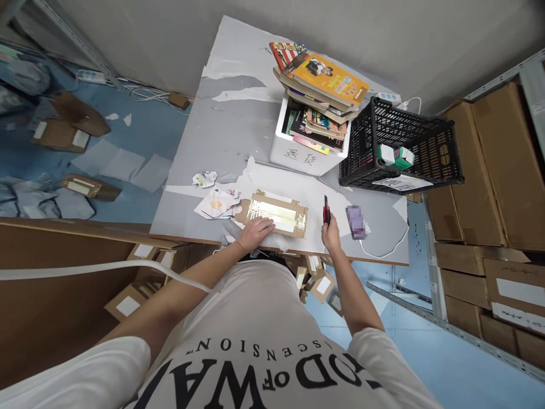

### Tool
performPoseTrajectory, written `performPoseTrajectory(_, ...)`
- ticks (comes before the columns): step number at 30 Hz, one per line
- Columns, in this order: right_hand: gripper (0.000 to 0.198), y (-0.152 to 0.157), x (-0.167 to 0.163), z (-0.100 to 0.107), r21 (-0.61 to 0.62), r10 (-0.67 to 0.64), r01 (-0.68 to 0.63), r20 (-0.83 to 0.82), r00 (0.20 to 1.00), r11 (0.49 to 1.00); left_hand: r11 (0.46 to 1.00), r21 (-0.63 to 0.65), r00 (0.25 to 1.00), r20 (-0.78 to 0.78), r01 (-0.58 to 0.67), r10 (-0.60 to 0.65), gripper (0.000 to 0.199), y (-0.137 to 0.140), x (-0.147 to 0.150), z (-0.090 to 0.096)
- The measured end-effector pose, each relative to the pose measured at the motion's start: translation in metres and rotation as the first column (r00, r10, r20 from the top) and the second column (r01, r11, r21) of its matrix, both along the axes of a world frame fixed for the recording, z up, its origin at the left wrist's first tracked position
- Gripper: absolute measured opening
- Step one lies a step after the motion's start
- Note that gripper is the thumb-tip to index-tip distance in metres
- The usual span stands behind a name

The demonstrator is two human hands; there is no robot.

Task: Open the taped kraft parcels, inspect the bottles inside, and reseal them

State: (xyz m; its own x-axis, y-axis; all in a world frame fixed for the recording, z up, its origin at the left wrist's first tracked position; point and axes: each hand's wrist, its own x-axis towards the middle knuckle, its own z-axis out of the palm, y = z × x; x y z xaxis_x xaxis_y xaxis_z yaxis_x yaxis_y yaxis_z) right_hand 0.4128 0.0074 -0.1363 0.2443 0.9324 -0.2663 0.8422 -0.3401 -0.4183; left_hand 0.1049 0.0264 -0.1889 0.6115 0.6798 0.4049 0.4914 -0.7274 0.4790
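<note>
A flat cardboard parcel (298,211) with clear tape and a pale label lies near the front edge of the table (238,136). My left hand (256,232) rests on its lower left part, fingers laid flat over the box. To the right of the parcel, my right hand (331,233) is closed round a red and black utility knife (326,211), its tip pointing away from me. The knife is apart from the parcel. Crumpled paper scraps (218,203) lie left of the box.
Behind the parcel stands a white bin (302,153) heaped with books (330,79). A black plastic crate (366,153) holding small boxes is beside it. A phone (356,221) with a white cable lies right of the knife. Cartons (494,170) fill the right-hand shelf.
</note>
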Motion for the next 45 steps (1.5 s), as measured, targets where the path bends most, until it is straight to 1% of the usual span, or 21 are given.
performPoseTrajectory(1, 0.059, 0.008, -0.01, 0.015, 0.074, 0.121, -0.12, -0.008, 0.993, 0.99, 1.0, 0.001, 1.0, 0.013, 0.002, -0.002, 0.027, 0.0, -0.001, -0.001)
performPoseTrajectory(2, 0.06, 0.017, -0.023, 0.029, 0.086, 0.272, -0.27, -0.007, 0.962, 0.959, 1.0, 0.0, 1.0, 0.029, 0.002, -0.002, 0.026, 0.0, -0.001, -0.002)
performPoseTrajectory(3, 0.062, 0.025, -0.038, 0.043, 0.041, 0.459, -0.458, 0.001, 0.889, 0.888, 1.0, -0.004, 0.999, 0.043, 0.001, -0.001, 0.026, 0.001, -0.002, -0.003)
performPoseTrajectory(4, 0.062, 0.034, -0.054, 0.054, -0.032, 0.628, -0.627, 0.026, 0.778, 0.778, 1.0, -0.008, 0.998, 0.056, 0.001, 0.0, 0.026, 0.001, -0.002, -0.004)
performPoseTrajectory(5, 0.062, 0.041, -0.07, 0.064, -0.116, 0.738, -0.729, 0.068, 0.672, 0.675, 1.0, -0.009, 0.998, 0.07, 0.001, 0.0, 0.025, 0.001, -0.002, -0.004)
performPoseTrajectory(6, 0.063, 0.048, -0.085, 0.071, -0.199, 0.81, -0.786, 0.102, 0.577, 0.585, 1.0, -0.007, 0.997, 0.081, 0.002, -0.001, 0.025, 0.002, -0.002, -0.004)
performPoseTrajectory(7, 0.064, 0.054, -0.098, 0.076, -0.268, 0.858, -0.815, 0.127, 0.498, 0.513, 1.0, 0.001, 0.996, 0.092, 0.003, -0.003, 0.025, 0.002, -0.001, -0.004)
performPoseTrajectory(8, 0.065, 0.058, -0.109, 0.078, -0.324, 0.884, -0.822, 0.153, 0.442, 0.467, 1.0, 0.009, 0.995, 0.101, 0.003, -0.004, 0.025, 0.002, -0.001, -0.004)
performPoseTrajectory(10, 0.067, 0.063, -0.121, 0.08, -0.39, 0.906, -0.818, 0.192, 0.378, 0.424, 1.0, 0.031, 0.993, 0.119, -0.002, -0.002, 0.026, 0.003, 0.001, -0.005)
performPoseTrajectory(15, 0.069, 0.06, -0.127, 0.082, -0.469, 0.915, -0.787, 0.247, 0.318, 0.4, 0.992, 0.119, 0.989, 0.149, -0.042, 0.024, 0.023, 0.002, 0.003, -0.01)
performPoseTrajectory(18, 0.069, 0.055, -0.126, 0.085, -0.501, 0.909, -0.76, 0.278, 0.311, 0.414, 0.989, 0.143, 0.989, 0.148, -0.047, 0.025, 0.022, 0.001, 0.002, -0.013)
performPoseTrajectory(21, 0.071, 0.048, -0.111, 0.092, -0.534, 0.898, -0.722, 0.292, 0.33, 0.439, 0.989, 0.144, 0.992, 0.126, -0.019, 0.001, 0.022, 0.001, 0.001, -0.013)
performPoseTrajectory(28, 0.081, 0.014, -0.027, 0.12, -0.637, 0.829, -0.542, 0.327, 0.454, 0.548, 0.993, 0.117, 1.0, 0.017, 0.001, -0.003, 0.024, 0.004, 0.004, -0.011)
performPoseTrajectory(34, 0.075, -0.001, -0.001, 0.133, -0.54, 0.751, -0.537, 0.339, 0.567, 0.649, 1.0, -0.002, 0.998, 0.053, 0.031, -0.03, 0.023, 0.006, 0.005, -0.007)
performPoseTrajectory(35, 0.075, -0.005, 0.007, 0.136, -0.505, 0.725, -0.533, 0.346, 0.596, 0.679, 0.999, -0.026, 0.997, 0.067, 0.037, -0.035, 0.023, 0.006, 0.005, -0.006)
performPoseTrajectory(37, 0.07, -0.016, 0.028, 0.137, -0.38, 0.601, -0.473, 0.391, 0.697, 0.795, 0.998, -0.057, 0.996, 0.082, 0.041, -0.036, 0.023, 0.006, 0.005, -0.005)
performPoseTrajectory(39, 0.062, -0.028, 0.044, 0.124, -0.188, 0.349, -0.295, 0.44, 0.828, 0.937, 0.998, -0.056, 0.997, 0.072, 0.04, -0.036, 0.024, 0.006, 0.005, -0.003)
performPoseTrajectory(40, 0.061, -0.033, 0.048, 0.11, -0.112, 0.208, -0.176, 0.439, 0.874, 0.978, 0.998, -0.048, 0.997, 0.062, 0.041, -0.038, 0.025, 0.006, 0.004, -0.003)
performPoseTrajectory(42, 0.062, -0.039, 0.045, 0.074, -0.067, -0.024, 0.056, 0.409, 0.912, 0.996, 0.999, -0.028, 0.998, 0.048, 0.043, -0.042, 0.026, 0.005, 0.003, -0.001)
performPoseTrajectory(43, 0.06, -0.04, 0.039, 0.053, -0.095, -0.093, 0.141, 0.391, 0.916, 0.985, 0.999, -0.02, 0.998, 0.044, 0.048, -0.047, 0.026, 0.004, 0.002, 0.0)
performPoseTrajectory(45, 0.056, -0.04, 0.023, 0.013, -0.146, -0.173, 0.239, 0.364, 0.915, 0.96, 0.998, -0.016, 0.997, 0.028, 0.068, -0.068, 0.028, 0.002, -0.002, 0.004)
